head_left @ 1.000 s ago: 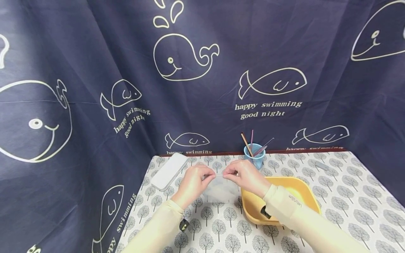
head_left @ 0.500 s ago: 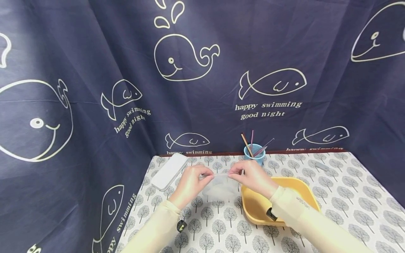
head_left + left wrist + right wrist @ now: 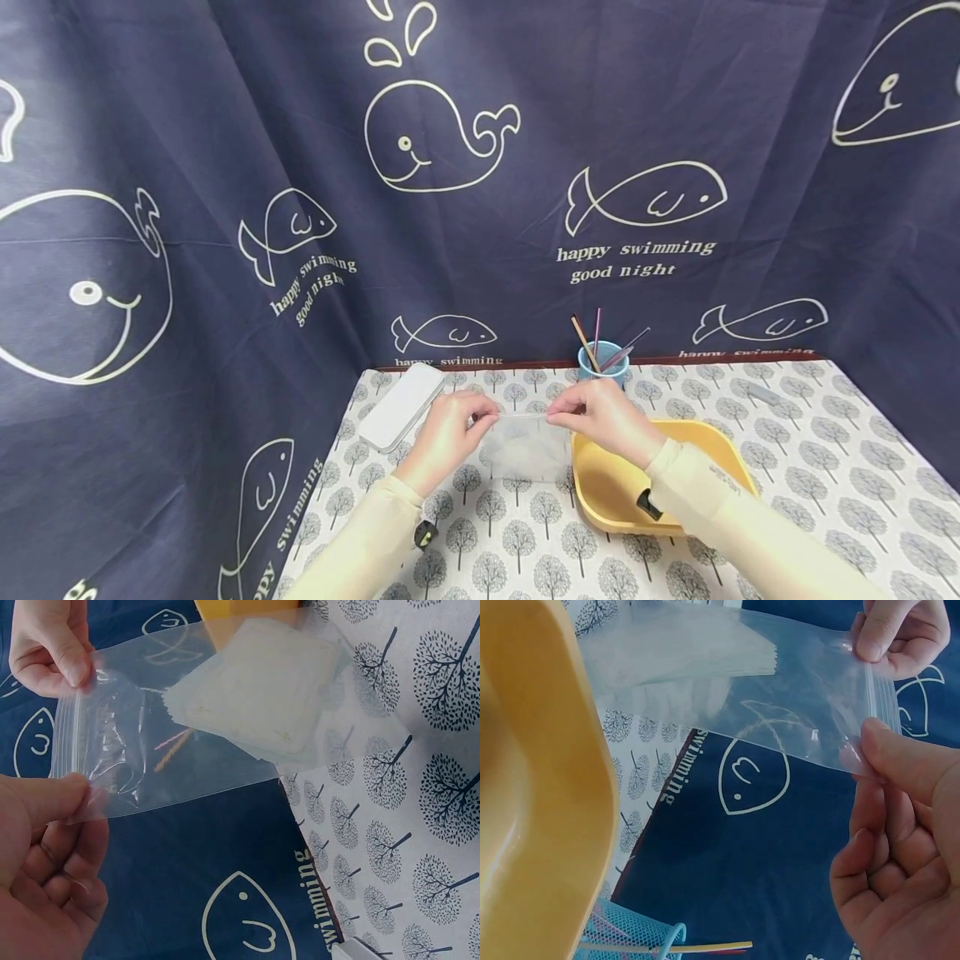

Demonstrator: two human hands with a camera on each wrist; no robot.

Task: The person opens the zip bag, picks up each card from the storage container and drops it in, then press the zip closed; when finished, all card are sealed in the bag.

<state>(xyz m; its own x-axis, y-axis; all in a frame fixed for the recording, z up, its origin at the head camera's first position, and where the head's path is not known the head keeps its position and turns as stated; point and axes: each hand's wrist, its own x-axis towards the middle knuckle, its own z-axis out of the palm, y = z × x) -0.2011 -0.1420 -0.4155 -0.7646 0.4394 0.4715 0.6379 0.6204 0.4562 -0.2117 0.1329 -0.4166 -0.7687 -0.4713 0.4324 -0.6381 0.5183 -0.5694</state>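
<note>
Both hands hold up a clear zip-lock bag (image 3: 528, 454) by its top edge, over the table. My left hand (image 3: 448, 437) pinches the zip strip near the left corner between thumb and fingers. At the other end, my right hand (image 3: 603, 417) pinches the same strip. Inside the bag, low down, lies a stack of thin whitish sheets (image 3: 255, 690) with zigzag edges; their kind is unclear. The right wrist view shows the sheets (image 3: 697, 649) and the bag's zip strip (image 3: 881, 697) stretched straight between the hands.
A yellow basin (image 3: 611, 492) stands under the right forearm. Behind it is a blue mesh pen cup (image 3: 603, 360) with several pencils. A white case (image 3: 402, 407) lies at the left, a small grey object (image 3: 763, 393) at the far right. Dark curtain (image 3: 480, 250) hangs behind.
The hands have moved apart along the bag's top edge, the left hand slightly left and the right hand to the right. More of the zip strip shows between them.
</note>
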